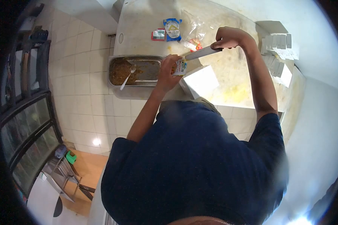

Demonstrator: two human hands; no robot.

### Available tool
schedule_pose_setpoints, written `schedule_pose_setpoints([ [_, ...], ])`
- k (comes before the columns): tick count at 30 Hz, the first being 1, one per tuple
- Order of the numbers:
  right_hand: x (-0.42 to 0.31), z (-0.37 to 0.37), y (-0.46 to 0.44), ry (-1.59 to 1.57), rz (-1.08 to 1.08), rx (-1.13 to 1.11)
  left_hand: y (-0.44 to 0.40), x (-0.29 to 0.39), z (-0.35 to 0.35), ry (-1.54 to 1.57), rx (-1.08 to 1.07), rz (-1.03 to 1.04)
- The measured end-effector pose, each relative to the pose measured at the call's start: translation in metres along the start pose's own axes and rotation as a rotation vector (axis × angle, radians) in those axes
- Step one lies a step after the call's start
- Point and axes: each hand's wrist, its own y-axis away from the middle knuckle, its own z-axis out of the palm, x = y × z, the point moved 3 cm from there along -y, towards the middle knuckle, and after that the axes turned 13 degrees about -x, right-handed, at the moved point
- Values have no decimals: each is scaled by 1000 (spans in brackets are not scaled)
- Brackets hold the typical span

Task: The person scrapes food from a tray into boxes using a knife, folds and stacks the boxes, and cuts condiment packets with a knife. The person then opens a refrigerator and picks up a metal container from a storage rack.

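My left hand [168, 72] is closed around a labelled tin can [180, 68], which it holds tilted beside the metal tray. In my right hand [231, 36] is the dark handle of a wide-bladed knife [204, 53]. The blade's far end meets the can's rim; whether it has gone into the can is too small to tell. A long metal tray [151, 71] holds brown food at its left part, with a spoon [128, 77] resting in it. Just right of the can sits a white box [202, 81], partly under the knife.
On the worktop [139, 26] lie a blue packet [173, 30], a small red and green packet [158, 35] and a clear plastic bag [196, 30] with red pieces near it. White boxes [279, 42] are stacked by the wall. A dark-framed cabinet [30, 123] stands at left.
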Motion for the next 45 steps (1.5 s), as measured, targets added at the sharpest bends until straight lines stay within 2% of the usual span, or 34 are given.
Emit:
schedule_pose_setpoints([
  [3,-7,-3,10,17,10,35,1,0,1,-26,11,64],
  [9,-9,-9,15,162,3,158,-4,17,-2,-57,-65,44],
  [15,1,-9,13,120,42,115,-6,12,1,5,-68,46],
  [18,3,-3,8,166,1,215,-9,15,2,-48,-100,103],
  [24,-1,-9,20,118,86,52,-8,8,3,-11,-86,71],
  [30,3,-3,12,154,31,171,-12,17,-1,-107,-106,116],
  [33,2,-9,20,139,42,93,-12,5,4,-56,-73,98],
  [39,1,-2,20,197,6,270,-14,13,1,-65,-112,105],
  [45,6,-9,28,125,39,124,-13,7,1,-32,-87,70],
])
